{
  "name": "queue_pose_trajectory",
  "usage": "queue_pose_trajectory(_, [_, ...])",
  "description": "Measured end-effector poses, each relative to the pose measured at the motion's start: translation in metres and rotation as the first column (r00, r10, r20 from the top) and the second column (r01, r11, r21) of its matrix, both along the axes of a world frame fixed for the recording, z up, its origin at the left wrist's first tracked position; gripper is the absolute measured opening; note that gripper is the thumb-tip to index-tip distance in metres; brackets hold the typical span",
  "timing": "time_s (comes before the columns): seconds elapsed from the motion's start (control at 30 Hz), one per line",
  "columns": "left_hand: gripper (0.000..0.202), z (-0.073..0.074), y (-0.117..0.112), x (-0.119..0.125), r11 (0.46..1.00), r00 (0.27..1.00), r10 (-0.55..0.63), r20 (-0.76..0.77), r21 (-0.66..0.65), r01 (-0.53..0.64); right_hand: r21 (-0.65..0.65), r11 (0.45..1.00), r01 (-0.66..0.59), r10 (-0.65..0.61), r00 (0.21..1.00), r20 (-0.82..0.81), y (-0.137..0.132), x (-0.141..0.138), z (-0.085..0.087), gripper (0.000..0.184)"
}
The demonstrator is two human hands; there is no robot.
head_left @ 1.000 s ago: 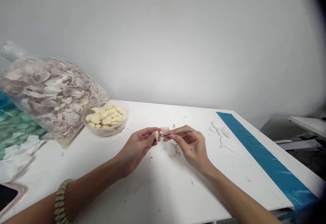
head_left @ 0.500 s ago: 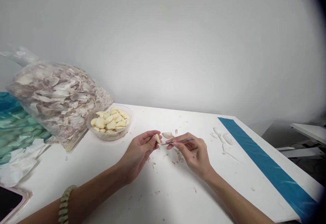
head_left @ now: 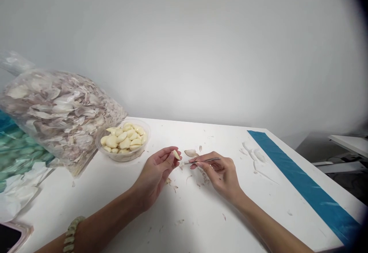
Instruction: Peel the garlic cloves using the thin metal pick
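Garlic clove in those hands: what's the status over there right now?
Left hand pinching a peeled garlic clove. Right hand holding a thin metal tool, tip just short of the clove. Garlic skin scrap lying nearby.

No readable text or labels anywhere.

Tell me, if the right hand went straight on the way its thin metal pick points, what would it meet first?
Probably the left hand's fingertips, just below the peeled garlic clove they hold, though depth is hard to judge.

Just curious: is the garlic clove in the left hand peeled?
It looks peeled: the clove shows smooth pale flesh, no papery skin, pinched in the left hand.
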State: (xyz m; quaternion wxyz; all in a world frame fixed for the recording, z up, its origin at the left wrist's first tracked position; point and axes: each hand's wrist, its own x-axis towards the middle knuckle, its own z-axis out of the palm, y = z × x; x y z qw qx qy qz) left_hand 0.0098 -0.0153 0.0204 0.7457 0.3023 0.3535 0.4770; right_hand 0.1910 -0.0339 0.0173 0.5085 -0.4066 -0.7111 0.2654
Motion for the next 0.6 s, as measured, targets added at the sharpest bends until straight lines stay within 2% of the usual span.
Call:
queue_pose_trajectory(0.13, [0.011, 0.0011, -0.0027, 0.0008, 0.999, 1.000, 0.000, -0.017, -0.037, -0.001, -0.013, 1.000, 0.021, -0.021, 1.000, 0.019, 0.0008, 0.0025, -0.0023, 0.006])
queue_pose_trajectory(0.27, [0.011, 0.0004, -0.0021, 0.0016, 1.000, 0.999, 0.004, -0.032, -0.018, -0.004, -0.003, 1.000, 0.031, -0.031, 0.999, 0.017, 0.0013, 0.0036, -0.0015, 0.007])
queue_pose_trajectory(0.43, [0.008, -0.0016, 0.0024, 0.0007, 0.997, 0.997, 0.071, 0.006, -0.003, -0.071, 0.060, 0.994, 0.088, -0.092, 0.993, 0.076, 0.0024, 0.0037, -0.0005, 0.007])
queue_pose_trajectory(0.6, [0.009, -0.0038, 0.0054, -0.0028, 0.995, 0.995, 0.101, 0.016, 0.018, -0.101, 0.120, 0.990, 0.078, -0.091, 0.990, 0.110, 0.0029, 0.0026, -0.0021, 0.008])
